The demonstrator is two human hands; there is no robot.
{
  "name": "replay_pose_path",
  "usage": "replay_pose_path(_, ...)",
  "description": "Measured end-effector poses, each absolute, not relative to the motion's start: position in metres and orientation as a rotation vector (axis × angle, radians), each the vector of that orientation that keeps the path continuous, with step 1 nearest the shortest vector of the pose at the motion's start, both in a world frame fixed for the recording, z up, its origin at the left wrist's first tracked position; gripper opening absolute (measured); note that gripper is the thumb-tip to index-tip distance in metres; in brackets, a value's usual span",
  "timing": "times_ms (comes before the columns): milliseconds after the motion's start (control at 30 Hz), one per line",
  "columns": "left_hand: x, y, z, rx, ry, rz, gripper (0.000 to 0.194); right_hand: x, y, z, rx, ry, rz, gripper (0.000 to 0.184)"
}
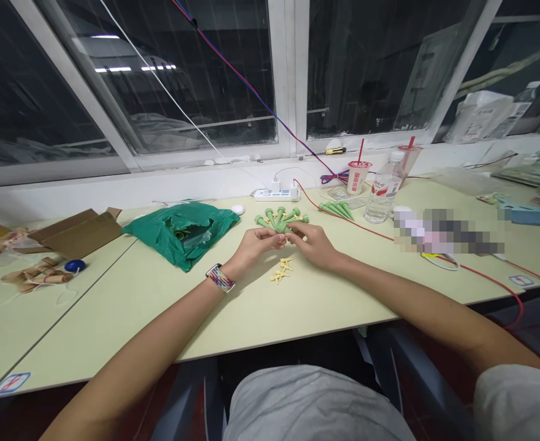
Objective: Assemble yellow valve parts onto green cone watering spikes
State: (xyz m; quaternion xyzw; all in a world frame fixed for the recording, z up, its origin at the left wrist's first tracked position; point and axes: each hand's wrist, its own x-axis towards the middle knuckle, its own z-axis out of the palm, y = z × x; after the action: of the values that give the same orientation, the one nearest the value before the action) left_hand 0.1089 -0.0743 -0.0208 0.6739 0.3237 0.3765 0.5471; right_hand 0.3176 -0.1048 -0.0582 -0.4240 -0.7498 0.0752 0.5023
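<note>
My left hand [260, 248], with a patterned watch band on its wrist, meets my right hand [314, 244] over the table. Fingers of both are closed around a green plastic watering spike [281, 226], its wide end towards me. Any small part between the fingertips is too hidden to make out. Just beyond, several more green spikes [270, 213] lie fanned out. A second group of green spikes [338, 210] rests further right. On the tabletop below my hands are several small pale-yellow valve-like pieces [281, 272].
To the left lie a torn green plastic bag [191, 236], wooden pieces [40, 274] and a cardboard box [79, 233]. A power strip [276, 195] sits by the wall. A water bottle [382, 190], a cup [358, 177] and a red cable [366, 229] are on the right.
</note>
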Motion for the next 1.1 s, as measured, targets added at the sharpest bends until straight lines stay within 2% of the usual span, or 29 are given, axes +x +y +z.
replay_pose_path(200, 0.11, -0.079, -0.015, 1.746, 0.914, 1.02, 0.034, 0.312, -0.096, -0.051, -0.969, -1.682, 0.4, 0.03)
replay_pose_path(300, 0.105, -0.079, -0.023, 1.665, 0.9, 0.894, 0.032, 0.34, -0.078, -0.044, -1.008, -1.462, 0.451, 0.039)
replay_pose_path(367, 0.102, -0.076, -0.029, 1.603, 0.874, 0.808, 0.032, 0.376, -0.066, -0.039, -1.151, -1.312, 0.317, 0.042)
replay_pose_path(467, 0.102, -0.07, -0.035, 1.738, 0.926, 0.906, 0.033, 0.433, -0.059, -0.037, -1.552, -1.283, -0.063, 0.03)
replay_pose_path(567, 0.105, -0.065, -0.039, 1.889, 0.977, 0.986, 0.031, 0.461, -0.06, -0.041, -1.949, -1.337, -0.234, 0.029)
replay_pose_path(767, 0.105, -0.063, -0.047, 1.987, 1.004, 0.952, 0.03, 0.451, -0.056, -0.049, -2.238, -1.481, -0.342, 0.035)
replay_pose_path(1100, 0.106, -0.063, -0.049, 2.035, 0.976, 0.943, 0.028, 0.456, -0.059, -0.048, -2.454, -1.516, -0.256, 0.04)
